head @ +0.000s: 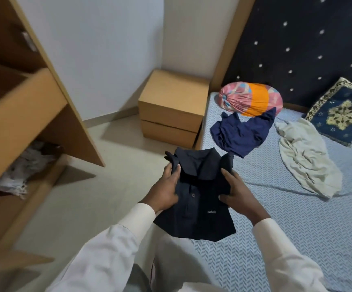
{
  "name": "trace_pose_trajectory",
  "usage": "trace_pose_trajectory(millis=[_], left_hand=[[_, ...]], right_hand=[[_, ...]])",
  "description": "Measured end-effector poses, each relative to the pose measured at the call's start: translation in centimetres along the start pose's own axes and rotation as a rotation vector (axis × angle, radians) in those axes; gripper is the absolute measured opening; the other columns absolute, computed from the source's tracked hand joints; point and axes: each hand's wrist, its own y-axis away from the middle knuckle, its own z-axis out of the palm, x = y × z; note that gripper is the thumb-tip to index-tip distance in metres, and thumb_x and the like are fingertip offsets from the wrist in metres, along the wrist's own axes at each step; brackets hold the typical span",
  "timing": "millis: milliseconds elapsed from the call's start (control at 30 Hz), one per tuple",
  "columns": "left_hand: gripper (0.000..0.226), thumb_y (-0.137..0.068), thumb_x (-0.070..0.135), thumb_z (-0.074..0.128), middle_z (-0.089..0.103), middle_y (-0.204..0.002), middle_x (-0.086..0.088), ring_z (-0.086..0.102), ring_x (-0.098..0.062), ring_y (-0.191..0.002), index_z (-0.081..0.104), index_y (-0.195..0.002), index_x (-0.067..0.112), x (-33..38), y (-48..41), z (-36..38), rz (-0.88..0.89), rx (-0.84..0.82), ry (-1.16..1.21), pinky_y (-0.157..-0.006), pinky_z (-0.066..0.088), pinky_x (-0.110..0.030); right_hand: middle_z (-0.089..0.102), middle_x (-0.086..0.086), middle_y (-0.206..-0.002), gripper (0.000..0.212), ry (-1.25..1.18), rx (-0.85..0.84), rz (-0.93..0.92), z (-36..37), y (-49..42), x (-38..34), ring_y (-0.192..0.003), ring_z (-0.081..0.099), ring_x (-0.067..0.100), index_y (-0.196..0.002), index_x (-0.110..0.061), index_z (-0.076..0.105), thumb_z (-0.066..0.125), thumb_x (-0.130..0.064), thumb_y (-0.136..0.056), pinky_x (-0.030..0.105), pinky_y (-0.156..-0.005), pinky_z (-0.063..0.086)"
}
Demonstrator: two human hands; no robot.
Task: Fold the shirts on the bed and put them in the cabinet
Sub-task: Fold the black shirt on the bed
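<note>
While both hands grip it from either side, a folded dark polo shirt [198, 199] hangs in the air between the bed [297, 218] and the cabinet [23, 114], above the pale floor [82, 199] at the bed's near edge. The left hand [166, 190] clamps the shirt's left edge, thumb on top near the collar and fingers curled under the cloth. The right hand [237, 194] clamps the right edge in the same way, thumb lying across the front beside the small pale lettering on the chest. Both arms wear light sleeves [116, 249]. The shirt's collar points away from the person, with a button showing down the middle of its front.

On the bed, which has a blue patterned sheet, two more garments lie unfolded. A navy shirt [241, 133] is crumpled near the head end, touching a round bundle [251, 99] of pink and orange cloth that sits against the dark headboard [301, 45]. A cream shirt [305, 157] sprawls beside the navy one, its upper end close to a blue cushion [341, 114] with a gold pattern.

A small wooden bedside chest [170, 110] with two drawers stands in the corner, just beside the bed. The cabinet fills the left side of the view, its shelves open. Its lowest compartment holds a heap of pale, rumpled cloth [23, 171], too blurred to tell what it is.
</note>
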Motion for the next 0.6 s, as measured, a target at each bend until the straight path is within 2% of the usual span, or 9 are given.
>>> trace_pose_trajectory(millis=[67,267,333,433,600], left_hand=[[0.097,-0.081,0.000,0.058,-0.011,-0.161,0.010,0.057,-0.026,-0.114,0.003,-0.156,0.027,1.8,2.7,-3.9,-0.041,0.067,-0.073,-0.079,0.054,-0.034],[0.093,-0.086,0.001,0.059,-0.005,-0.163,0.001,0.056,-0.023,-0.116,0.003,-0.156,0.026,3.8,9.2,-12.1,-0.127,0.273,-0.196,-0.075,0.048,-0.023],[0.093,-0.088,0.002,0.060,-0.005,-0.163,0.001,0.053,-0.023,-0.122,0.003,-0.156,0.026,3.2,11.0,-14.6,-0.171,0.338,-0.183,-0.080,0.048,-0.022],[0.092,-0.088,0.001,0.058,-0.007,-0.163,0.001,0.041,-0.025,-0.136,0.002,-0.156,0.029,0.9,13.5,-18.5,-0.244,0.426,-0.118,-0.088,0.048,-0.025],[0.092,-0.089,0.001,0.053,-0.010,-0.163,0.002,0.036,-0.024,-0.140,-0.001,-0.156,0.031,-4.0,16.3,-24.2,-0.319,0.557,-0.037,-0.078,0.040,-0.020]], right_hand=[[0.011,0.006,-0.162,0.088,0.009,-0.019,-0.030,-1.9,1.0,-4.4,-0.150,0.017,0.022,-0.155,-0.014,0.023,0.067,0.003,-0.080,0.028,-0.115,0.028],[0.010,0.000,-0.163,0.082,0.028,-0.058,-0.219,-4.1,1.4,-14.7,-0.150,0.016,0.021,-0.155,-0.024,0.022,0.060,0.001,-0.087,0.035,-0.115,0.032],[0.009,-0.002,-0.164,0.081,0.040,-0.080,-0.287,-4.2,0.4,-18.3,-0.150,0.014,0.019,-0.156,-0.026,0.021,0.059,0.000,-0.089,0.030,-0.111,0.033],[0.008,-0.003,-0.164,0.081,0.053,-0.140,-0.388,-2.9,-1.9,-24.0,-0.151,0.013,0.020,-0.156,-0.028,0.020,0.058,0.000,-0.090,0.031,-0.109,0.036],[0.015,0.002,-0.162,0.079,0.097,-0.183,-0.594,0.0,-5.8,-32.9,-0.147,0.022,0.020,-0.155,-0.019,0.025,0.065,-0.005,-0.088,0.021,-0.108,0.029]])
